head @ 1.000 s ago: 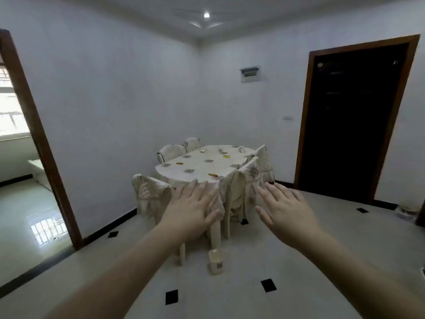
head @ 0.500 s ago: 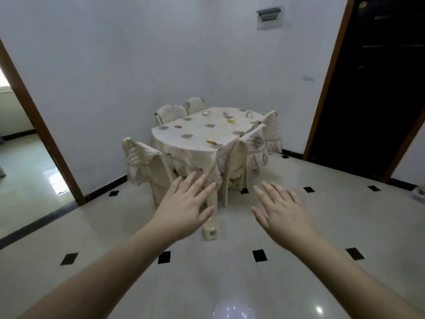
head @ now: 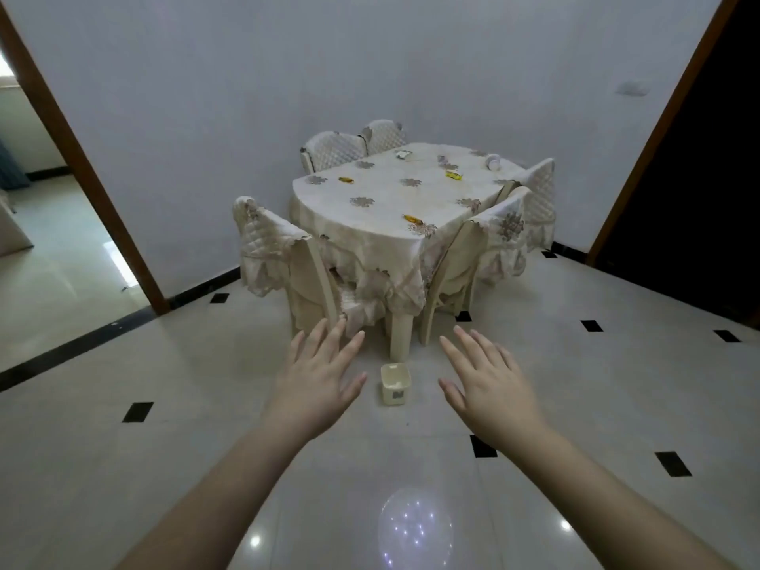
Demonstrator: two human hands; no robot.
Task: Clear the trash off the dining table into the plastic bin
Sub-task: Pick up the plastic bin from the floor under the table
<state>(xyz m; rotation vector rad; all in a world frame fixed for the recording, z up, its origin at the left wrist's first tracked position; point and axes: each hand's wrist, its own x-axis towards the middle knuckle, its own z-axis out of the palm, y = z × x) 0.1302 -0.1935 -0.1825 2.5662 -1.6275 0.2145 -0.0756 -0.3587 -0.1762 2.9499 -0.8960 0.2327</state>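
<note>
Reaching ahead, I held my left hand [head: 318, 384] and right hand [head: 489, 384] flat, fingers spread, gripping nothing. Over the last second I had walked closer and tipped my gaze down, so the plastic bin [head: 395, 383] on the floor now showed between my hands. Wrappers [head: 412, 218] still littered the dining table [head: 370, 236] beyond; by my reckoning no clearing had begun

Views: one, head-worn, wide-angle.
Facing: forward and down across the tiled floor [head: 205, 425].
Nearness: well back from the dining table [head: 390, 207].
Foreground: both outstretched forearms.
</note>
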